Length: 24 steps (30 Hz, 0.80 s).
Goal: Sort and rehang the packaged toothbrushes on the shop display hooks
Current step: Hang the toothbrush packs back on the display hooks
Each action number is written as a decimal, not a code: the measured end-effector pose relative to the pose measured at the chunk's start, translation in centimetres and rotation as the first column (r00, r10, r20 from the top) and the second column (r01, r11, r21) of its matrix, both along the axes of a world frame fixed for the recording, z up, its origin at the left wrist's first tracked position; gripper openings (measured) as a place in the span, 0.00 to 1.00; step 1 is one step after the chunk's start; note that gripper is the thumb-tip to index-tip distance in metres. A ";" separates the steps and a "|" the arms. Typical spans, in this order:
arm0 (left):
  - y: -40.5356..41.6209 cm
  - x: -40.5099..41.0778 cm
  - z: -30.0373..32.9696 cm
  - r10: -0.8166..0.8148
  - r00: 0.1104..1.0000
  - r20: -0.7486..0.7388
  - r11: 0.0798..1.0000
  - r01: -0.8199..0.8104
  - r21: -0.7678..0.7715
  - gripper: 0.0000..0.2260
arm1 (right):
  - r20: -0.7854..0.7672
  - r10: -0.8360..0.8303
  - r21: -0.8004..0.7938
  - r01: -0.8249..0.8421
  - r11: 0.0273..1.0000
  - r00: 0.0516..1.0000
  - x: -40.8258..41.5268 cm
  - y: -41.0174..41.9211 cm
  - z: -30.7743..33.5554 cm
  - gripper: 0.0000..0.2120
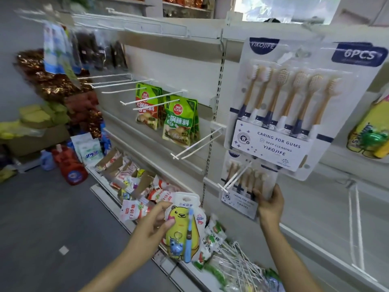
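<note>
I am looking at a pale shop wall of slotted panels (168,66) fitted with white wire hooks, shelves of snack packets running along the floor below. Far left, blurred bags hang from an upper rail; I cannot read them. Further in, two green sauce pouches (181,121) hang on pegs, with bare hooks (195,144) jutting out beside them. My left hand (153,222) pinches a single child's toothbrush card (185,226), yellow cartoon figure, blue brush and a small keyring, held low in front of the bottom shelf and on no hook. To the right, my right hand (270,204) grips the lower edge of a six-brush pack (246,186) at the double-pronged hook (235,175); whether its hang hole is already threaded I cannot tell, since the large six-brush pack (294,106) hanging above covers its top. I judge the step in hand is seating that lower pack; next, the child's card needs a free peg, its slot lined up with the prong tips. At bottom right, loose hooks (242,266) lie in a tangle, and a yellow package (370,131) is cut by the frame edge.
</note>
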<state>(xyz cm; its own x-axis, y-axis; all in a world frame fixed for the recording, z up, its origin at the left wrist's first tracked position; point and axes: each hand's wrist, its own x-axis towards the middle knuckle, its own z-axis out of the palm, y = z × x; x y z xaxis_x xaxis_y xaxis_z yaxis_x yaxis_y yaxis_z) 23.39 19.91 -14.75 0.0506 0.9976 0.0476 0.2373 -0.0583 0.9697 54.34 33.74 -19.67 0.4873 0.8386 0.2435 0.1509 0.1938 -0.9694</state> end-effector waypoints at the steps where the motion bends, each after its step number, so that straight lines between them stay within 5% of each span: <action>1: -0.1 0.3 0.3 -0.005 1.000 0.002 1.000 0.005 0.007 0.11 | 0.009 -0.016 0.006 0.016 1.000 1.000 0.5 0.7 0.2 0.15; 8: -0.5 0.5 0.1 0.027 0.999 0.038 0.999 -0.026 -0.034 0.11 | 0.129 -0.025 0.024 0.022 0.999 0.991 2.8 4.2 -0.7 0.20; 15: -0.3 0.9 0.1 -0.016 0.998 0.054 0.997 0.020 -0.079 0.13 | 0.132 -0.107 -0.189 0.131 0.973 0.985 2.1 3.8 -1.5 0.13; 20: 0.3 2.0 0.5 -0.125 0.990 0.064 0.989 0.129 -0.066 0.11 | 0.222 -0.171 -0.216 0.219 0.951 0.960 2.7 -0.1 -1.8 0.21; 24: 0.4 3.0 1.0 -0.235 0.969 0.072 0.967 0.240 -0.079 0.11 | 0.320 -0.135 -0.167 0.196 0.966 0.938 2.7 -5.7 -1.1 0.19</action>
<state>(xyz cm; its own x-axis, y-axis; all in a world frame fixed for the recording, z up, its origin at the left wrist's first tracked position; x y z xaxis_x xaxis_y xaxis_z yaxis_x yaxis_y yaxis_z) 26.43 20.32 -13.80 0.2864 0.9577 -0.0276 0.1663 -0.0213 0.9859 57.06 28.05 -20.72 0.5518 0.7978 0.2428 0.4571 -0.0459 -0.8882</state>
